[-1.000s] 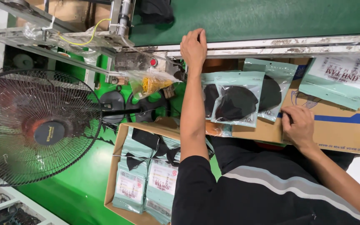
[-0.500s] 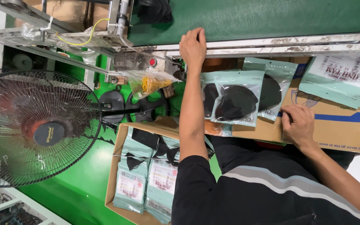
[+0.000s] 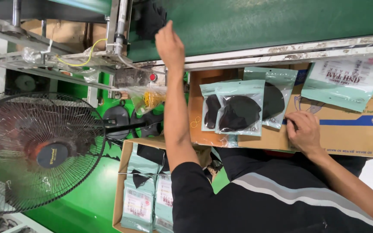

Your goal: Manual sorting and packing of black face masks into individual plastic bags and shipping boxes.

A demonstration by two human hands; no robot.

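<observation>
My left hand [image 3: 169, 46] is stretched out over the metal edge of the green conveyor belt [image 3: 260, 21]. Its fingertips reach a black mask [image 3: 151, 18] lying on the belt, and the back of the hand hides whether they grip it. My right hand [image 3: 303, 131] rests with curled fingers on a flat cardboard box [image 3: 350, 133], just beside teal packets with black masks inside [image 3: 238, 108]. Another teal packet [image 3: 346, 82] lies further right on the box.
A standing fan [image 3: 39, 151] fills the left side. Below my left arm is an open carton [image 3: 124, 190] with several packed teal packets. A clear bag of rubber bands [image 3: 150, 98] hangs near a red button [image 3: 153, 77]. The floor is green.
My left hand has slid left along the belt edge to the black mask. My right hand has stayed on the cardboard box.
</observation>
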